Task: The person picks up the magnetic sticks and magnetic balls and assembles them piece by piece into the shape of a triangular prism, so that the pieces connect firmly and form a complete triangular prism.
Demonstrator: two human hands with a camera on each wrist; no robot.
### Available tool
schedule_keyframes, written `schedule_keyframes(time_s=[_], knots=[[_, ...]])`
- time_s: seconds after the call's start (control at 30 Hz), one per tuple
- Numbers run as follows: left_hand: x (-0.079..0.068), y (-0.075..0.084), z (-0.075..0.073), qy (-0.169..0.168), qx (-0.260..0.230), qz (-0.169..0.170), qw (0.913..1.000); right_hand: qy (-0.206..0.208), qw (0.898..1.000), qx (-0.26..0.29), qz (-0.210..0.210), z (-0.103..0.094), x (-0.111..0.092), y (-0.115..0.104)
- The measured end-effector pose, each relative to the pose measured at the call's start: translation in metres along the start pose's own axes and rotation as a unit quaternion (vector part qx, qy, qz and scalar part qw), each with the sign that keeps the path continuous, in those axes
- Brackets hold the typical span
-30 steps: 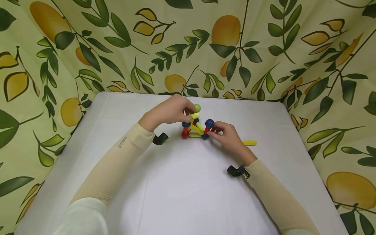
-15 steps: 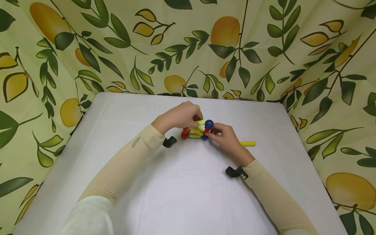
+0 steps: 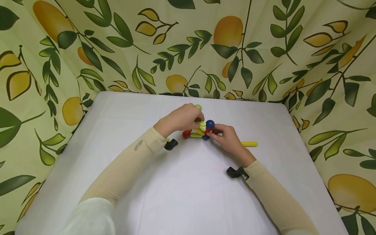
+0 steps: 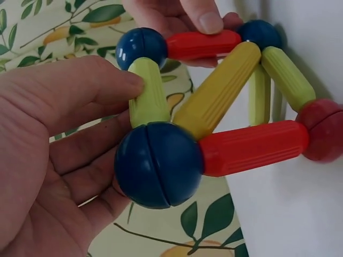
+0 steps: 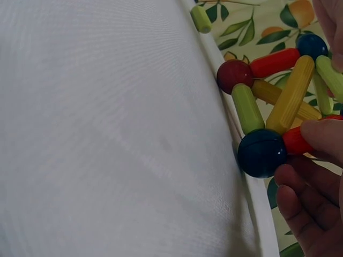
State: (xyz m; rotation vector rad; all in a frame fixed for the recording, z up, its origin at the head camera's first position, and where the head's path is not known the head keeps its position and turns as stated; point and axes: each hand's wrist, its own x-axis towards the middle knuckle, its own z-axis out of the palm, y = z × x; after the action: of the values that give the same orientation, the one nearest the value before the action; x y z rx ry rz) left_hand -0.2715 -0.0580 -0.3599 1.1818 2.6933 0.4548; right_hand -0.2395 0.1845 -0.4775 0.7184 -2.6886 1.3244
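Observation:
A magnetic stick-and-ball frame stands near the back middle of the table. My left hand (image 3: pixel 183 117) pinches its upper light green rod (image 4: pixel 149 93), which spans a near blue ball (image 4: pixel 159 165) and a far blue ball (image 4: pixel 143 48). With thumb and fingers, my right hand (image 3: pixel 227 135) grips the red rod (image 4: pixel 203 45) below that far ball; another blue ball (image 5: pixel 262 153) sits at its foot. A yellow rod (image 4: pixel 220 91) slants across the side. The second red rod (image 4: pixel 254 147) ends in a red ball (image 4: pixel 324 130). In the head view, my left hand hides part of the frame.
A loose yellow rod (image 3: pixel 249 144) lies on the white table (image 3: pixel 188 189) beyond my right wrist. Behind my left hand a light green ball (image 3: pixel 198 107) shows. A short light green piece (image 5: pixel 201 20) lies farther off. Patterned fabric (image 3: pixel 176 49) surrounds the table's back and sides.
My left hand has moved right and down with the light green rod, whose end now meets the blue ball atop the red rod. My right hand has stayed nearly in place.

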Motion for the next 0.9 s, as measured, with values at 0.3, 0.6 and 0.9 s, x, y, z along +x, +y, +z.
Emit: schedule_keyframes(time_s=[0.3,0.6,0.9], knots=[[-0.036,-0.017,0.004,0.207,-0.138,-0.023,0.9683,-0.02,1.0,0.001,0.015,0.0,-0.002,0.002],[-0.059,-0.056,0.05,0.041,-0.181,-0.144,0.972,-0.034,0.999,-0.013,0.031,0.002,-0.004,0.002],[-0.045,-0.052,0.074,0.045,-0.162,-0.149,0.9744,-0.04,0.999,-0.007,0.034,0.006,-0.002,0.005]])
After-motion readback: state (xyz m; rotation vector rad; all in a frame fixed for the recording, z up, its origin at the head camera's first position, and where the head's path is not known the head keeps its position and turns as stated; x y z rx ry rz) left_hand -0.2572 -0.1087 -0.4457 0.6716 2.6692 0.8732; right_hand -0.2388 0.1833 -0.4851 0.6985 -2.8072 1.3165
